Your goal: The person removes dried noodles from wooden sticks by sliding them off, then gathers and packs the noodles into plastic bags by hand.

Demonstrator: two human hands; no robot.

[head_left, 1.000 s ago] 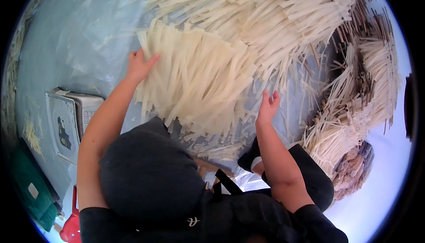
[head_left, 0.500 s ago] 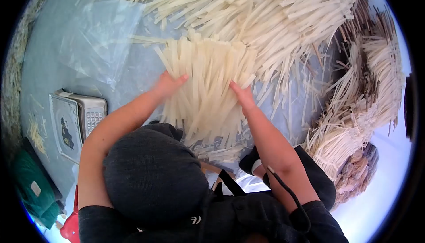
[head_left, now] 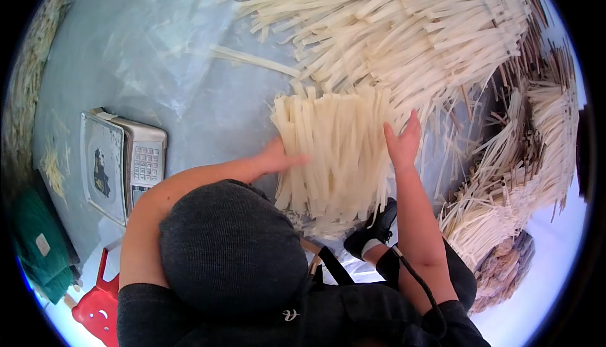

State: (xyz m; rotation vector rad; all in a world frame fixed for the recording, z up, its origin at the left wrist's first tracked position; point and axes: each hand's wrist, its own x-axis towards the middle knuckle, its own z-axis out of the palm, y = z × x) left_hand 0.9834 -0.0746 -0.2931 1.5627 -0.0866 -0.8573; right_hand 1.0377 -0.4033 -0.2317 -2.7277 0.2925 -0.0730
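A loose bundle of pale, flat dried noodles (head_left: pixel 334 151) lies in front of me on the grey surface, its strips running roughly toward me. Against the bundle's left edge is my left hand (head_left: pixel 278 156), a little blurred, with its thumb stretched over the strips; the other fingers are partly hidden at the side. Along the right edge stands my right hand (head_left: pixel 404 145), open, thumb and fingers spread apart, the thumb close to the noodles. Neither hand is closed around the bundle.
A wide heap of noodles (head_left: pixel 404 37) spreads behind the bundle. More noodles with dark sticks (head_left: pixel 505 164) pile up at the right. A clear plastic bag (head_left: pixel 180 50) lies at the left, a digital scale (head_left: pixel 148 161) nearer. A red stool-like thing (head_left: pixel 101 312) stands at lower left.
The bundle looks more squared and upright. My right hand has loosened from its edge and spread open; my left hand has slid lower along the left side. The view has shifted slightly.
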